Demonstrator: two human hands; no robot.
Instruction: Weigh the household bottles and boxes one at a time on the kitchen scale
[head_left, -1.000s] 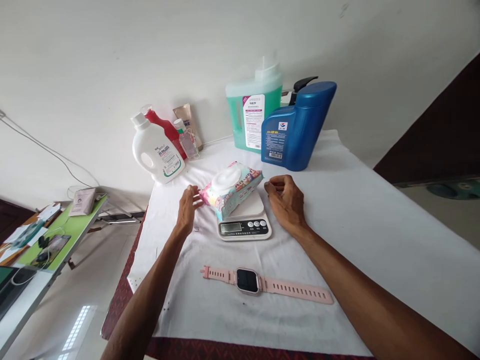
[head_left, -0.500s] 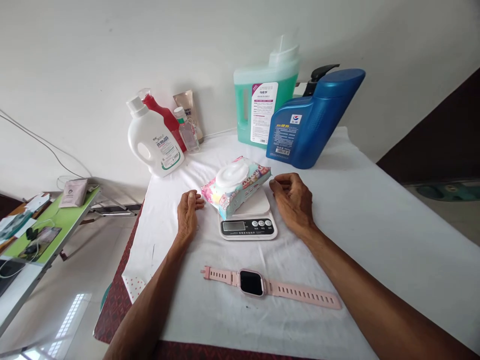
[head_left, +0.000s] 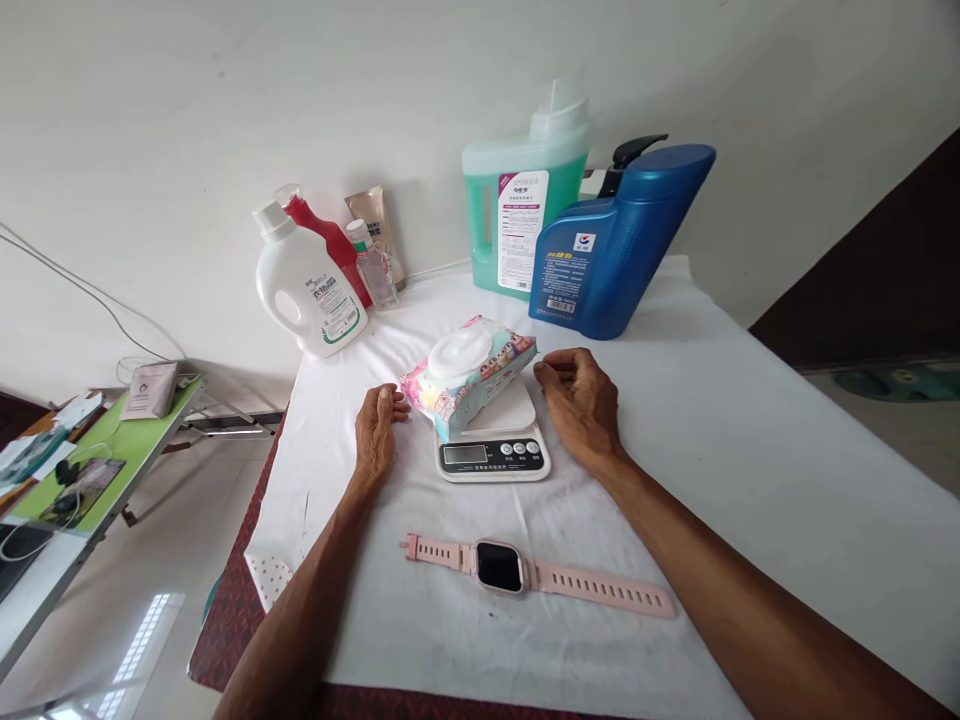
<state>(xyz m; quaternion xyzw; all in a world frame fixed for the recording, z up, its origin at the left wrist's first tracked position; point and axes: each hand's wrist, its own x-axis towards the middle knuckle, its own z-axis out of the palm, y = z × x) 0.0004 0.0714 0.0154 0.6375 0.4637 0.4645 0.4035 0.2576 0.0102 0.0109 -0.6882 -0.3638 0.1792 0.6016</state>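
Wipes (head_left: 469, 375) on scale (head_left: 491, 445); left hand (head_left: 375, 430), right hand (head_left: 581, 400) beside, fingers loosely curled, empty. Best kept clear of the pan.

Lying tilted across the white platform of a small kitchen scale (head_left: 493, 448): a soft pack of wet wipes (head_left: 469, 375), pastel-printed, round white flip lid facing up and closed. Overhanging the scale's left edge (the low end sagging toward the worktop). Sitting between the two hands, neither one gripping it, display facing the wearer.
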